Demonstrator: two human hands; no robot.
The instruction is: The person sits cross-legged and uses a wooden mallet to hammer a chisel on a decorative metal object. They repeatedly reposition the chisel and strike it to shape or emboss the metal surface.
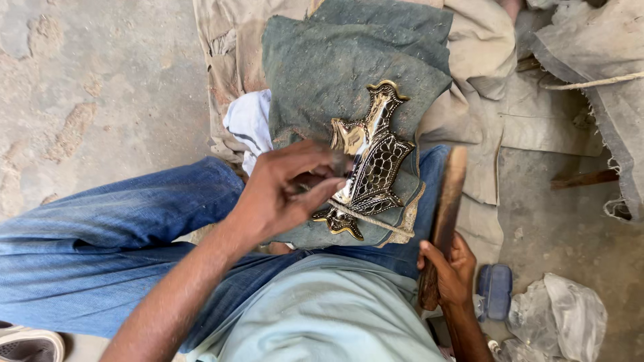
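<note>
A brass and dark ornamental metal piece (373, 161) with a scale-like pattern lies on a grey-green cloth (349, 67) spread over my knee. A cord (376, 221) runs across its lower end. My left hand (285, 191) rests on the left side of the piece, its fingers curled around something small that I cannot make out through the blur. My right hand (451, 271) grips the lower end of a long wooden stick (445, 214) that stands beside my right thigh.
I sit on a dusty concrete floor (94, 87) in blue jeans (114, 228). Tan sacking (483, 87) and a white rag (249, 121) lie under the cloth. A small blue case (495, 289) and crumpled plastic (563, 315) lie at the lower right. A shoe (30, 345) shows at the bottom left.
</note>
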